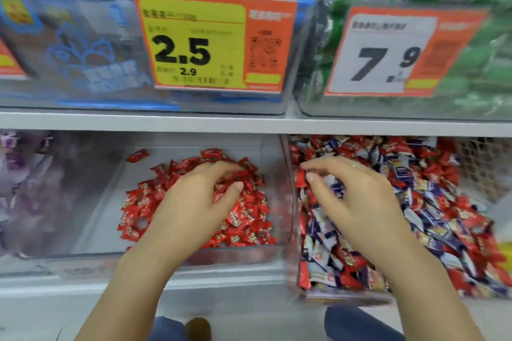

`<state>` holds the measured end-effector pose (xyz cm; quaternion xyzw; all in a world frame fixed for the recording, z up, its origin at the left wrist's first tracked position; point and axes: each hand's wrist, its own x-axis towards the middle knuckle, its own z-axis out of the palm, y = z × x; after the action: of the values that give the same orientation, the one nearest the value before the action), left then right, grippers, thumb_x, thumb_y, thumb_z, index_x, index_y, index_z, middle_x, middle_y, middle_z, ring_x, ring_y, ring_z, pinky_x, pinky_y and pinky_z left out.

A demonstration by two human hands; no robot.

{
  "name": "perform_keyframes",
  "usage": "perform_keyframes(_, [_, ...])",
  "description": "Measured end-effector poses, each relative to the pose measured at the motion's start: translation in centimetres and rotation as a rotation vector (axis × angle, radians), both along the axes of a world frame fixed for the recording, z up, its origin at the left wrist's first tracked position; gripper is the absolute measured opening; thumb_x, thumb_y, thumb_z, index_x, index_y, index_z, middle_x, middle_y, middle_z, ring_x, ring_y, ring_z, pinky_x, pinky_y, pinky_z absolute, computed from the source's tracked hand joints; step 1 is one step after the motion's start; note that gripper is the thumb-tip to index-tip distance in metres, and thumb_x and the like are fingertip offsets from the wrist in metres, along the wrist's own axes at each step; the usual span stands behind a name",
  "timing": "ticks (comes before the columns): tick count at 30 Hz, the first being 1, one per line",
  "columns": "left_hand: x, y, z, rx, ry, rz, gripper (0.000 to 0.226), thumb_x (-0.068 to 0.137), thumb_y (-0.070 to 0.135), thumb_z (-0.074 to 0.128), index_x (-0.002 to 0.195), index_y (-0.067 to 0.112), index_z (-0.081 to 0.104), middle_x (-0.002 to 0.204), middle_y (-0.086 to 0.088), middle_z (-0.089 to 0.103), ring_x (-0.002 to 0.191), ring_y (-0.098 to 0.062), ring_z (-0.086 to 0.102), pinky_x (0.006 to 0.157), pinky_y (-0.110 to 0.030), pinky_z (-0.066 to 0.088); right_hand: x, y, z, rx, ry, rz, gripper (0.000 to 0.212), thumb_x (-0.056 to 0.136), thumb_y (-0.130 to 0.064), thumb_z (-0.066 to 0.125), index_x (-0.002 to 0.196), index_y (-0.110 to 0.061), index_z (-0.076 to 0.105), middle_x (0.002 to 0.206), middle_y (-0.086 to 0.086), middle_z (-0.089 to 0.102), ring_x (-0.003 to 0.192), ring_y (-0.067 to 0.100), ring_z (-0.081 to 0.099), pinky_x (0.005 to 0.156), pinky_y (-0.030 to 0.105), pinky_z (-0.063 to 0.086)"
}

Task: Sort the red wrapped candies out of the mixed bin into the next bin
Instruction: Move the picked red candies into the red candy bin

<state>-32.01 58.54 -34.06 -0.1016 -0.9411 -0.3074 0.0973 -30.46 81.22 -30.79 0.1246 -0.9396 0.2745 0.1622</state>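
A clear middle bin (91, 219) holds a pile of red wrapped candies (249, 219). To its right stands the mixed bin (293, 230), full of red, blue and white wrapped candies (432, 202). My left hand (199, 202) hovers over the red pile with fingers curved downward; whether it holds a candy is hidden. My right hand (357, 199) reaches over the left part of the mixed bin, fingers loosely bent and thumb apart, with nothing visibly held. One red candy (137, 155) lies alone at the back of the middle bin.
A white shelf edge (249, 122) runs just above both bins. Above it sit clear bins with blue packs (69, 44) and green packs (471, 22), and price tags 2.5 (213, 41) and 7.9 (393, 52). A bin of purple packs (25, 183) stands at the left.
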Motion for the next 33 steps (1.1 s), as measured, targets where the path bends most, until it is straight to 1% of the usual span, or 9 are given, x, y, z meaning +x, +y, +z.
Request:
perform_keyframes(3, [0.4, 4.5, 0.8, 0.005, 0.097, -0.07, 0.044, 0.084, 0.048, 0.041, 0.116, 0.026, 0.062, 0.113, 0.01, 0.059, 0.108, -0.012, 0.053, 0.09, -0.017, 0.033, 0.7, 4.3, -0.4, 0.002, 0.009, -0.139, 0.019, 0.093, -0.024, 0.055, 0.106, -0.026, 0.068, 0.094, -0.016, 0.066, 0.088, 0.005, 0.061, 0.073, 0.021, 0.048])
perform_keyframes(9, [1.5, 13.2, 1.6, 0.015, 0.189, -0.22, 0.038, 0.089, 0.039, 0.042, 0.113, 0.021, 0.065, 0.115, 0.006, 0.059, 0.11, -0.014, 0.049, 0.096, -0.018, 0.028, 2.3, 13.8, -1.9, 0.085, -0.107, -0.413, 0.02, 0.092, -0.027, 0.055, 0.107, -0.024, 0.068, 0.103, -0.002, 0.069, 0.097, 0.021, 0.061, 0.077, 0.032, 0.045])
perform_keyframes(11, [1.5, 15.6, 1.6, -0.034, 0.171, -0.261, 0.039, 0.089, 0.04, 0.04, 0.114, 0.022, 0.064, 0.116, 0.006, 0.058, 0.112, -0.015, 0.048, 0.097, -0.021, 0.03, 2.6, 16.6, -2.4, 0.101, -0.182, -0.551, 0.03, 0.09, -0.027, 0.057, 0.119, -0.02, 0.063, 0.11, 0.008, 0.066, 0.103, 0.028, 0.057, 0.079, 0.032, 0.041])
perform_keyframes(13, [1.4, 17.6, 1.6, -0.094, 0.142, -0.287, 0.04, 0.089, 0.041, 0.04, 0.118, 0.024, 0.062, 0.12, 0.006, 0.057, 0.115, -0.016, 0.048, 0.099, -0.028, 0.035, 2.7, 18.4, -3.2, 0.103, -0.303, -0.6, 0.048, 0.089, -0.03, 0.059, 0.135, -0.016, 0.049, 0.124, 0.016, 0.056, 0.113, 0.032, 0.051, 0.088, 0.034, 0.039])
perform_keyframes(16, [1.7, 19.0, 1.6, -0.146, 0.114, -0.325, 0.045, 0.089, 0.045, 0.036, 0.122, 0.026, 0.059, 0.124, 0.008, 0.054, 0.116, -0.014, 0.047, 0.097, -0.029, 0.036, 2.3, 19.0, -4.5, 0.139, -0.504, -0.569, 0.067, 0.091, -0.04, 0.056, 0.146, -0.014, 0.028, 0.137, 0.018, 0.043, 0.122, 0.034, 0.044, 0.095, 0.037, 0.039])
perform_keyframes(20, [2.1, 19.2, 0.9, -0.232, 0.091, -0.338, 0.047, 0.087, 0.048, 0.035, 0.118, 0.024, 0.062, 0.12, 0.007, 0.056, 0.111, -0.015, 0.051, 0.095, -0.032, 0.039, 1.0, 18.5, -5.0, 0.184, -0.615, -0.573, 0.083, 0.089, -0.06, 0.047, 0.147, -0.009, 0.018, 0.143, 0.022, 0.032, 0.125, 0.037, 0.043, 0.096, 0.04, 0.041])
perform_keyframes(24, [1.7, 19.2, 0.5, -0.222, 0.047, -0.315, 0.036, 0.09, 0.042, 0.046, 0.119, 0.026, 0.061, 0.122, 0.009, 0.055, 0.115, -0.013, 0.049, 0.096, -0.029, 0.036, 0.2, 18.3, -5.7, 0.089, -0.669, -0.612, 0.092, 0.085, -0.067, 0.044, 0.147, -0.005, 0.015, 0.138, 0.022, 0.04, 0.121, 0.037, 0.047, 0.092, 0.038, 0.042])
perform_keyframes(27, [1.6, 18.7, 0.4, -0.198, 0.047, -0.292, 0.029, 0.092, 0.038, 0.054, 0.117, 0.027, 0.062, 0.122, 0.013, 0.054, 0.115, -0.011, 0.048, 0.093, -0.025, 0.036, 0.0, 18.3, -5.7, -0.101, -0.65, -0.571, 0.089, 0.084, -0.065, 0.052, 0.145, -0.007, 0.021, 0.133, 0.014, 0.051, 0.119, 0.032, 0.051, 0.088, 0.034, 0.042])
perform_keyframes(33, [1.3, 17.5, 0.7, -0.148, 0.096, -0.17, 0.027, 0.09, 0.034, 0.052, 0.114, 0.027, 0.064, 0.116, 0.011, 0.06, 0.108, -0.016, 0.054, 0.08, -0.027, 0.039, 0.0, 14.6, -4.4, -0.194, -0.379, -0.275, 0.066, 0.09, -0.041, 0.055, 0.146, -0.033, 0.021, 0.142, 0.006, 0.037, 0.114, 0.025, 0.05, 0.092, 0.034, 0.041])
